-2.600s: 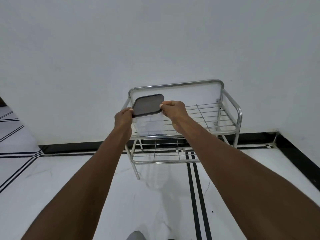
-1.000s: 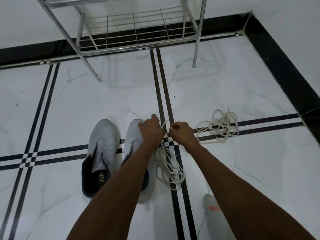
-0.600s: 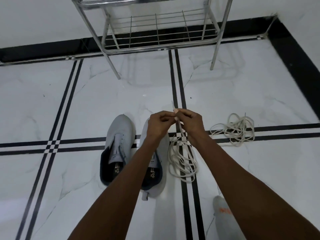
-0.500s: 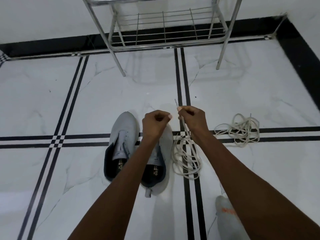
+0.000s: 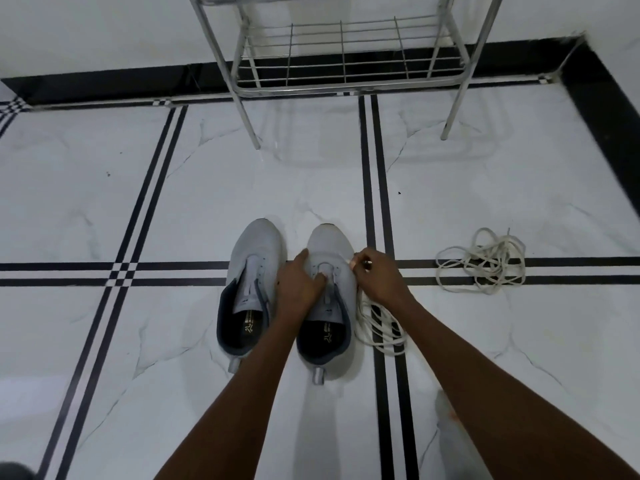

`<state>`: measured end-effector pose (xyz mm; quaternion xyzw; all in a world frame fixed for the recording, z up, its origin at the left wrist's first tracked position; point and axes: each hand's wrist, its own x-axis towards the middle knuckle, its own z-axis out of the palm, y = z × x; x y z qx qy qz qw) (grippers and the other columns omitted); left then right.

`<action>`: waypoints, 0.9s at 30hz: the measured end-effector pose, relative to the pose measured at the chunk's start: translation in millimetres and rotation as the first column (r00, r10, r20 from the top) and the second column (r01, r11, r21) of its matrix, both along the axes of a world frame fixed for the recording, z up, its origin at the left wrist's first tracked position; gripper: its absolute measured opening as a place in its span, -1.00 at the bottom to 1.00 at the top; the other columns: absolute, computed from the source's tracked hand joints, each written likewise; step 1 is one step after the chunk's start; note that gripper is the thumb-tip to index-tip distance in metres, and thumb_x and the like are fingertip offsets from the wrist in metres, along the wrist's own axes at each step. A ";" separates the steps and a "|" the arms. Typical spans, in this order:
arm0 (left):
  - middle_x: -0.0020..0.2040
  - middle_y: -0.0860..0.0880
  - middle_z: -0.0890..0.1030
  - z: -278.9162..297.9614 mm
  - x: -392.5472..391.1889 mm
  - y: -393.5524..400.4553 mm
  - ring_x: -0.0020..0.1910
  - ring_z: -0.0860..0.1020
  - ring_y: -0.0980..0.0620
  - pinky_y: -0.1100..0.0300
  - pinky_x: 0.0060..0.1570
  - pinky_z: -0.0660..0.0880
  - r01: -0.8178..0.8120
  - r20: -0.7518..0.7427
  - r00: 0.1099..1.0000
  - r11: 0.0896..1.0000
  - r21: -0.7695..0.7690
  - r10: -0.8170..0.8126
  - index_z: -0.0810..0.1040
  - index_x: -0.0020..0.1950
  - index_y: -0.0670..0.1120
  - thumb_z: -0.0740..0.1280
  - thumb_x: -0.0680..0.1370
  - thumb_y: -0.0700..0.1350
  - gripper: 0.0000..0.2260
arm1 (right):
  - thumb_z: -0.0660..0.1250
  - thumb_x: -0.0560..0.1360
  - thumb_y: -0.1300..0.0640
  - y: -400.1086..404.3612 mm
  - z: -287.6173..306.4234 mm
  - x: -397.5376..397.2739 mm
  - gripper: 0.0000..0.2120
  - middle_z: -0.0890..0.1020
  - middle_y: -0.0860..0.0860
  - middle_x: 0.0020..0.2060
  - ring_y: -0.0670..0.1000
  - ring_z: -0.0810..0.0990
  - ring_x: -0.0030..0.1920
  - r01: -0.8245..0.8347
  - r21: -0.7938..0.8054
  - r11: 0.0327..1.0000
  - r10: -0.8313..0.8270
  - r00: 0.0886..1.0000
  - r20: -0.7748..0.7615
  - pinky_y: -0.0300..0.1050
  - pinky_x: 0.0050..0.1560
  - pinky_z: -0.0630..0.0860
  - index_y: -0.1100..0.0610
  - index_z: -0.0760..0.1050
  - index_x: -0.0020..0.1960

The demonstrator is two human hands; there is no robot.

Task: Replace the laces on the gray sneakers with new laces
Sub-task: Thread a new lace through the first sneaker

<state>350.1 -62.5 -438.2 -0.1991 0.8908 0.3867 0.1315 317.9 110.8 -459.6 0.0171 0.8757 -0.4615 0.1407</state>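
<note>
Sneakers on floor, hands at right shoe's eyelets

Sneakers in gray are set side by side on the white marble floor (image 5: 173, 341), toes pointing to the far side: the left sneaker (image 5: 251, 285) just beside the right sneaker (image 5: 329, 306). No lace is seen in the eyelets of the left sneaker; the tongue is exposed and the dark lining is visible at the opening.

The left hand (image 5: 298, 282) is laid on the right sneaker's eyelet area, fingers curled over the tongue; whether anything is gripped beneath them cannot be told. The right hand (image 5: 377, 275) is held at the right edge of the same sneaker, fingers curled, with a pale lace tip pinched at the fingertips (image 5: 355, 263).

A white lace (image 5: 379, 327) is observed in loose loops on the floor, touching the right side of the right sneaker and passing under the right wrist. A second bundle of white laces (image 5: 485, 265) is lying tangled further right, well apart from the sneakers, across a pair of black floor stripes.

A metal wire rack (image 5: 343, 64) is standing on the far side against the wall, above a black skirting band. Part of a gray object is noted at the near right edge, beside the right forearm; it is too blurred for identification.
</note>
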 end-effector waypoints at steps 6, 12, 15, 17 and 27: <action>0.43 -0.21 0.46 -3.5 -0.8 13.3 0.40 0.46 -0.18 0.05 0.35 0.40 -0.063 -0.063 0.996 0.997 0.050 0.066 0.33 0.58 -0.12 0.42 0.57 -0.05 -0.39 | 0.38 0.44 0.10 45.1 -20.5 28.6 -0.96 0.58 0.07 0.06 0.13 0.52 0.14 0.059 0.296 0.953 -0.011 0.987 -0.162 0.09 0.10 0.51 -0.03 0.58 -0.12; 0.42 -0.21 0.47 -6.1 -3.6 11.8 0.39 0.46 -0.16 0.04 0.36 0.39 -0.053 -0.062 0.996 0.997 0.062 0.057 0.34 0.57 -0.12 0.44 0.56 -0.04 -0.39 | 0.46 0.40 -0.04 58.0 -27.4 59.6 -0.87 0.49 -0.01 0.17 0.06 0.45 0.17 -0.174 0.371 0.912 0.242 0.959 -0.145 0.00 0.05 0.50 -0.03 0.60 -0.10; 0.43 -0.19 0.48 -5.5 -4.9 12.9 0.39 0.46 -0.15 0.01 0.38 0.40 -0.036 -0.070 0.997 0.997 0.063 0.040 0.35 0.57 -0.12 0.44 0.56 -0.01 -0.39 | 0.44 0.49 0.14 61.7 -26.9 56.4 -0.96 0.52 -0.03 0.03 -0.01 0.50 0.02 -0.105 0.296 0.949 0.155 0.976 -0.150 -0.07 -0.06 0.50 0.11 0.62 -0.10; 0.43 -0.18 0.48 -5.4 -5.4 15.3 0.39 0.45 -0.15 0.01 0.39 0.39 -0.033 -0.071 0.997 0.997 0.064 0.038 0.34 0.57 -0.10 0.44 0.57 0.01 -0.39 | 0.41 0.49 0.21 73.6 -27.0 47.8 -0.94 0.55 0.03 -0.11 0.04 0.55 -0.12 -0.039 0.273 0.961 0.086 0.983 -0.162 -0.07 -0.15 0.46 0.18 0.62 -0.15; 0.45 -0.16 0.44 -7.2 -12.4 50.9 0.43 0.41 -0.14 -0.03 0.42 0.37 -0.011 -0.068 0.998 0.993 0.117 0.019 0.31 0.59 -0.08 0.42 0.58 0.02 -0.38 | 0.47 0.42 0.26 148.4 -18.6 18.8 -0.92 0.55 0.10 -0.28 0.11 0.54 -0.18 0.113 0.344 0.932 -0.048 0.980 -0.192 -0.09 -0.21 0.32 0.21 0.65 -0.25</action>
